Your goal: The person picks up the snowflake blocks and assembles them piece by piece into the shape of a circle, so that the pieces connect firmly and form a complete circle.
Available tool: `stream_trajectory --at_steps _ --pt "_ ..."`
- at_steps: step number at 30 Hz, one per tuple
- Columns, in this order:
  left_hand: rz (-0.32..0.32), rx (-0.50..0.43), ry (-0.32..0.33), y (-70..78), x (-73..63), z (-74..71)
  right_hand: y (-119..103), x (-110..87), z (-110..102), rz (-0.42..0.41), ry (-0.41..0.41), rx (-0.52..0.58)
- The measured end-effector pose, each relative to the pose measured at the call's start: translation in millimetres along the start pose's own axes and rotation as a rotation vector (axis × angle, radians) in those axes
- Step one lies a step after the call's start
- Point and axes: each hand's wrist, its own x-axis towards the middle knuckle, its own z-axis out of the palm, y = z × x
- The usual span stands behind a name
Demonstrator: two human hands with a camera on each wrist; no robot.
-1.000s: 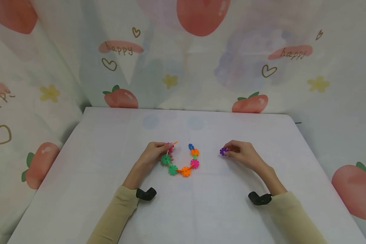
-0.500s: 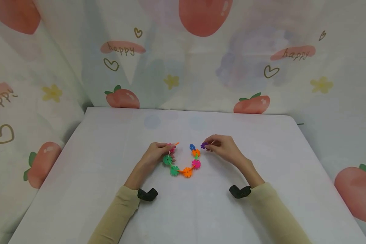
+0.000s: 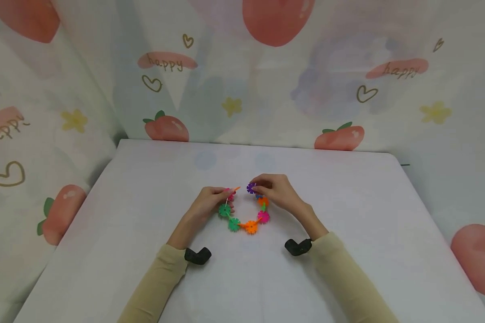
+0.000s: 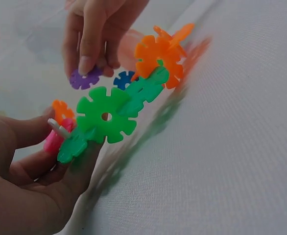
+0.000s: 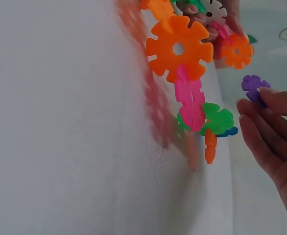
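My left hand (image 3: 204, 204) pinches one end of a curved chain of interlocking plastic snowflake discs, near a pink disc (image 4: 54, 143) and a white disc (image 5: 215, 12). An orange disc (image 5: 236, 51) sticks out past its fingertips. Green discs (image 3: 224, 210), an orange disc (image 3: 251, 227) and a pink disc (image 3: 263, 217) follow round the curve to a blue disc (image 4: 124, 79) at the other end. Between thumb and fingers my right hand (image 3: 280, 190) holds a purple snowflake disc (image 3: 251, 188), above and close to the blue one. A gap separates the purple disc from the left end's orange disc.
A white-covered table (image 3: 145, 166) lies under both hands. Behind it and at the sides hangs a printed curtain (image 3: 266, 98) with fruit, hearts and flowers. Black wrist mounts (image 3: 198, 256) stick out beside both sleeves.
My right hand has carried the purple disc leftward and slightly away from me, from well right of the chain to its far right end. My left hand keeps its grip and has barely moved.
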Motion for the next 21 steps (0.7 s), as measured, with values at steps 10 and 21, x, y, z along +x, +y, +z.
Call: stream_trajectory --at_steps 10,21 --pt "-0.012 -0.010 0.009 1.7 0.2 3.8 -3 8.5 12 0.005 -0.031 0.004" --pt "-0.021 -0.049 0.011 2.1 1.4 2.6 -3 14.0 19 0.026 0.022 -0.018"
